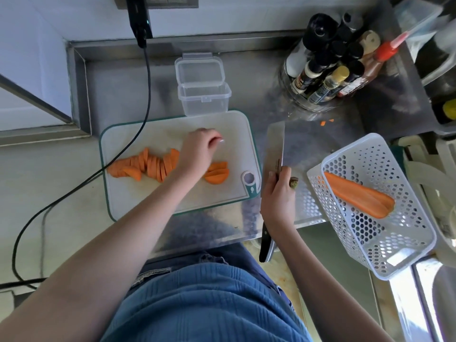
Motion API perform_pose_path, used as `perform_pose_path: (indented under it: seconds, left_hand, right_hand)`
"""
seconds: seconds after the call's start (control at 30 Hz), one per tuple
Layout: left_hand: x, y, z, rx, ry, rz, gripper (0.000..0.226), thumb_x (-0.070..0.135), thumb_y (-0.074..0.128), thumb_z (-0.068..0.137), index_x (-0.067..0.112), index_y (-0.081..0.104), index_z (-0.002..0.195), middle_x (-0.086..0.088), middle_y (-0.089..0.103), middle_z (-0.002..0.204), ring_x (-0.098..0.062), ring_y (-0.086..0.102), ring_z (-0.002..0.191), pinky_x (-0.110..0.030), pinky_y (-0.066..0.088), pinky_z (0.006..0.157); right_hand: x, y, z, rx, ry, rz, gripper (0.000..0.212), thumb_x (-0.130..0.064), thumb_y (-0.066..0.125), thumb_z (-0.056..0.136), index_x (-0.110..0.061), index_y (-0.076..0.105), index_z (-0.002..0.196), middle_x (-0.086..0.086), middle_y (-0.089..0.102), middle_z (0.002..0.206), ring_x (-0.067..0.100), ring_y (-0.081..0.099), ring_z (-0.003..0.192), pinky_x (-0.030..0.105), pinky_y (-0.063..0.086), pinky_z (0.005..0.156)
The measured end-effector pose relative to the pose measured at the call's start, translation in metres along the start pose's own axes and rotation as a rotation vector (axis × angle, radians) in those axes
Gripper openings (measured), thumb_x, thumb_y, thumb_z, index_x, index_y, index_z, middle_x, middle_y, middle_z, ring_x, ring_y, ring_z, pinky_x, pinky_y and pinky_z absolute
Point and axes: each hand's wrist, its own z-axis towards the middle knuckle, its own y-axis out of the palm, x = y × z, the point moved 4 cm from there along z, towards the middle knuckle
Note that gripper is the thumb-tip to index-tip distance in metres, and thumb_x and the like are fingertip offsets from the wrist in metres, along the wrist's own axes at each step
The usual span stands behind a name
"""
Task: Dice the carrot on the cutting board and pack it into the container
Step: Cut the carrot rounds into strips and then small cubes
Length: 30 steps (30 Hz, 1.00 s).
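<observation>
We note one clear container (204, 99) standing empty with its hinged lid open, touching the far edge of the cutting board (138, 201) beyond the left hand (197, 149), and one white perforated basket (385, 233) to the right of the right hand (278, 196), holding a single halved carrot piece (357, 196). The left hand hangs over the board with fingers loosely curled and nothing in it, carrot slices (153, 165) fanned in two groups either side of its wrist. The right hand grips one cleaver (275, 149) beside the board; beyond it stands a rack of bottles (328, 70), and one black cable (138, 134) crosses the board's left corner.
</observation>
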Motion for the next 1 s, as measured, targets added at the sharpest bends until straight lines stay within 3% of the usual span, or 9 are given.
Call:
perform_pose_path:
  seconds: [0.07, 0.17, 0.3, 0.37, 0.5, 0.63, 0.73, 0.87, 1.0]
  left_hand:
    - [-0.019, -0.01, -0.001, -0.08, -0.085, -0.033, 0.01, 0.008, 0.066, 0.084, 0.003, 0.073, 0.091, -0.01, 0.072, 0.092, -0.02, 0.064, 0.083, -0.015, 0.037, 0.073]
    - [-0.027, -0.002, -0.008, -0.26, -0.158, -0.055, 0.014, 0.012, 0.072, 0.081, 0.006, 0.074, 0.093, -0.006, 0.072, 0.094, -0.014, 0.064, 0.086, -0.013, 0.04, 0.078]
    - [-0.031, 0.004, -0.014, -0.21, -0.201, -0.115, 0.012, 0.01, 0.073, 0.079, 0.007, 0.074, 0.09, -0.004, 0.072, 0.091, -0.011, 0.063, 0.082, -0.004, 0.038, 0.071]
    - [-0.038, -0.003, -0.017, -0.153, -0.176, -0.081, 0.011, 0.009, 0.07, 0.081, 0.007, 0.074, 0.09, -0.004, 0.072, 0.092, -0.012, 0.063, 0.083, -0.011, 0.041, 0.075]
    - [-0.046, -0.019, -0.025, -0.205, 0.073, 0.224, 0.007, 0.004, 0.068, 0.076, 0.007, 0.073, 0.082, -0.008, 0.07, 0.085, -0.027, 0.061, 0.084, -0.035, 0.049, 0.078]
    - [-0.047, -0.031, -0.032, -0.203, 0.135, 0.375, 0.009, 0.005, 0.066, 0.075, 0.008, 0.071, 0.082, -0.006, 0.067, 0.086, -0.029, 0.057, 0.092, -0.04, 0.047, 0.083]
    - [-0.034, -0.028, -0.041, -0.167, 0.175, 0.345, 0.027, 0.014, 0.063, 0.077, 0.005, 0.069, 0.102, -0.01, 0.067, 0.105, -0.029, 0.057, 0.105, -0.04, 0.046, 0.093]
    - [-0.022, 0.001, -0.061, -0.341, 0.144, 0.154, 0.059, 0.031, 0.072, 0.078, 0.011, 0.054, 0.13, -0.006, 0.054, 0.134, -0.022, 0.047, 0.124, -0.038, 0.037, 0.106]
    - [-0.027, 0.017, -0.062, -0.347, 0.1, 0.135, 0.065, 0.024, 0.077, 0.073, 0.012, 0.052, 0.132, -0.004, 0.055, 0.133, -0.024, 0.046, 0.124, -0.041, 0.035, 0.107]
  right_hand:
    - [-0.004, 0.005, -0.001, -0.025, -0.009, 0.007, 0.015, -0.032, 0.029, 0.102, -0.019, 0.031, 0.095, 0.005, 0.053, 0.067, 0.033, 0.055, 0.059, 0.041, 0.044, 0.05]
    - [-0.007, 0.011, -0.001, -0.053, -0.03, 0.017, 0.014, -0.032, 0.028, 0.102, -0.021, 0.03, 0.094, 0.011, 0.056, 0.07, 0.034, 0.055, 0.06, 0.04, 0.043, 0.05]
    - [-0.009, 0.016, 0.0, -0.073, -0.054, -0.012, 0.013, -0.033, 0.028, 0.102, -0.025, 0.027, 0.091, 0.014, 0.058, 0.073, 0.035, 0.054, 0.061, 0.04, 0.043, 0.051]
    - [-0.009, 0.016, 0.0, -0.08, -0.059, -0.017, 0.013, -0.032, 0.028, 0.102, -0.024, 0.027, 0.092, 0.013, 0.057, 0.071, 0.034, 0.054, 0.06, 0.038, 0.042, 0.05]
    - [-0.009, 0.018, -0.002, -0.087, -0.058, -0.021, 0.014, -0.031, 0.028, 0.102, -0.021, 0.029, 0.093, 0.011, 0.055, 0.068, 0.031, 0.052, 0.056, 0.031, 0.033, 0.044]
    - [-0.011, 0.024, -0.003, -0.118, -0.04, -0.041, 0.014, -0.032, 0.027, 0.102, -0.02, 0.029, 0.095, 0.013, 0.057, 0.072, 0.032, 0.054, 0.059, 0.033, 0.038, 0.047]
    - [-0.017, 0.027, -0.005, -0.136, -0.055, -0.051, 0.015, -0.032, 0.027, 0.102, -0.019, 0.029, 0.096, 0.011, 0.056, 0.072, 0.031, 0.052, 0.058, 0.029, 0.033, 0.044]
    - [-0.024, 0.029, -0.008, -0.152, -0.077, -0.09, 0.017, -0.034, 0.025, 0.102, -0.018, 0.03, 0.098, 0.011, 0.056, 0.073, 0.033, 0.054, 0.06, 0.032, 0.036, 0.046]
    - [-0.028, 0.028, -0.008, -0.177, -0.08, -0.148, 0.017, -0.035, 0.023, 0.102, -0.019, 0.028, 0.098, 0.011, 0.057, 0.076, 0.034, 0.056, 0.064, 0.034, 0.04, 0.049]
